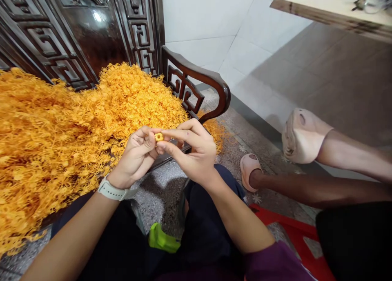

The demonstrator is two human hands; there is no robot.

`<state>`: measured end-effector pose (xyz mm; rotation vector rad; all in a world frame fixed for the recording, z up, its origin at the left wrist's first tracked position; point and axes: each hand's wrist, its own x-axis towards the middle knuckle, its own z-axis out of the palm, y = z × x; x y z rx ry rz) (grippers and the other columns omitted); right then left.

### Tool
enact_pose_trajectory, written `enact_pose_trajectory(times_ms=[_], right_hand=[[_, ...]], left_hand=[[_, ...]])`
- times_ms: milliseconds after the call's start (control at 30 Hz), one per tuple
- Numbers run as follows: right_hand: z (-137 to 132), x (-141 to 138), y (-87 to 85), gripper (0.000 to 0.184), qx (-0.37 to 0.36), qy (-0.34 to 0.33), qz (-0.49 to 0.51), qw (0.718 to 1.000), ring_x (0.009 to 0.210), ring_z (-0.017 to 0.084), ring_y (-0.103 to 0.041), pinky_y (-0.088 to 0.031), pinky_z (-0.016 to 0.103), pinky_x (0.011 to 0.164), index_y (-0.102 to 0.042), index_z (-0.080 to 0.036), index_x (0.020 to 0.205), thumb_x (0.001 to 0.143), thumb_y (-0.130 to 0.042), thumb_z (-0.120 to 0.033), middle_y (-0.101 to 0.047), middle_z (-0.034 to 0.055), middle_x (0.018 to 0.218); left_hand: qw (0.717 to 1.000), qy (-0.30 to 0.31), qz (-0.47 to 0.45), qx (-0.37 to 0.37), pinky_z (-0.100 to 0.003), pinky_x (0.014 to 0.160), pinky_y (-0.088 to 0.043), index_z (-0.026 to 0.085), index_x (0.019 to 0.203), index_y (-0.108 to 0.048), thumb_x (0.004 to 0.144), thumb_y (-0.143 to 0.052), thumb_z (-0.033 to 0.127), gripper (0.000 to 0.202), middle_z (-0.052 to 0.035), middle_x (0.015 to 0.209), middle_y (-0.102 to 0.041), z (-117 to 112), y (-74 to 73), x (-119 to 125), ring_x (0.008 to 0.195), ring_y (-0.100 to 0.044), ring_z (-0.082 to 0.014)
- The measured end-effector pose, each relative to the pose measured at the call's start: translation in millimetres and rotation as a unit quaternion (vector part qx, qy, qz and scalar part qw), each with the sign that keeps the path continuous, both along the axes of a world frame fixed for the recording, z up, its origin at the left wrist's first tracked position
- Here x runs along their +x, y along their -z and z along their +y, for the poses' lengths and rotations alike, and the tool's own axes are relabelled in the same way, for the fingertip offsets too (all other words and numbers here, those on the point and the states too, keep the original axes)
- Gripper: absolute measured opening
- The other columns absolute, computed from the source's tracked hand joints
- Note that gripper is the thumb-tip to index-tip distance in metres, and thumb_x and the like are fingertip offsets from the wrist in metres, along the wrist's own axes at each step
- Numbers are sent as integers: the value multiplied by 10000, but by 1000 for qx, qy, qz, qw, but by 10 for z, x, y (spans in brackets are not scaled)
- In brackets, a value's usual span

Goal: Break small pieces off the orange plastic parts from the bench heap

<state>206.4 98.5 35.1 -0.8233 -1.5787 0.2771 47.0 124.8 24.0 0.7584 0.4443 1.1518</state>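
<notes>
Between the fingertips of both hands is a small yellow-orange flower-shaped piece (159, 137) with a hole in its middle. My left hand (137, 152), with a pale watch strap on the wrist, pinches it from the left side. Thumb and forefinger of my right hand (196, 148) close on it from the right. Behind and to the left, a large heap of yellow-orange plastic pieces (134, 101), many with thin spiky strands, covers the seat of a dark carved wooden bench.
The bench's curved wooden armrest (211, 79) stands just beyond my right hand. More orange pieces (216, 130) lie on the floor under it. At right are another person's legs in pink slippers (249, 171). A wooden board (324, 18) holding glasses juts out upper right. Something bright green (163, 238) is below.
</notes>
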Motion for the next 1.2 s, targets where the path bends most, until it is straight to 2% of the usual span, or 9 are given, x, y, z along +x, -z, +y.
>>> enact_pose_trajectory(times_ms=[167,367,500,733,900,1033,1200], right_hand=[[-13,1,8,160,-6,15,16,1000,735,102,-579,-508,271,618,-827,-240,1047,892,-814,-201,-574,2,865],[-12,4,19,201,3,-4,28,1000,695,87,-549,-462,267,583,-833,-275,1059,877,-831,-190,-558,-7,863],[-35,4,6,131,-19,2,23,1000,720,106,-561,-508,287,616,-837,-290,1017,891,-827,-256,-570,2,863],[-59,-7,20,139,-26,0,22,999,761,131,-566,-562,321,667,-825,-305,1056,921,-798,-297,-567,18,887],[-42,-5,58,190,-35,-1,-2,999,807,150,-579,-575,335,680,-806,-309,1118,932,-784,-340,-551,28,916],[-34,-22,66,160,-27,15,-3,1000,800,156,-580,-572,336,669,-802,-292,1081,936,-780,-357,-568,36,919],[-48,-31,21,90,-6,18,-11,1000,781,152,-583,-563,329,664,-790,-280,1022,957,-756,-332,-582,31,896]], left_hand=[[1000,-10,5,0,-198,731,-626,202,811,-765,755,-951,300,218,0,889,-764,2,29,5,695,-687,-89],[1000,-14,19,3,-161,632,-589,198,824,-767,690,-990,309,283,1,805,-743,-3,3,-2,640,-665,-84],[999,-27,23,3,-180,591,-586,188,775,-725,638,-1014,302,341,14,820,-742,-28,-5,21,598,-646,-84],[997,-54,37,43,-209,575,-585,208,863,-754,741,-950,357,275,5,822,-730,-84,-32,50,626,-661,-112],[997,-62,38,9,-200,556,-569,210,842,-711,698,-977,351,334,23,821,-718,-90,-56,61,592,-642,-100],[997,-60,46,-25,-188,518,-539,201,830,-682,771,-935,276,271,30,717,-659,-85,-58,69,543,-620,-97],[998,-42,49,-15,-183,528,-542,200,833,-680,745,-954,277,298,21,791,-692,-71,-65,46,571,-622,-94]])
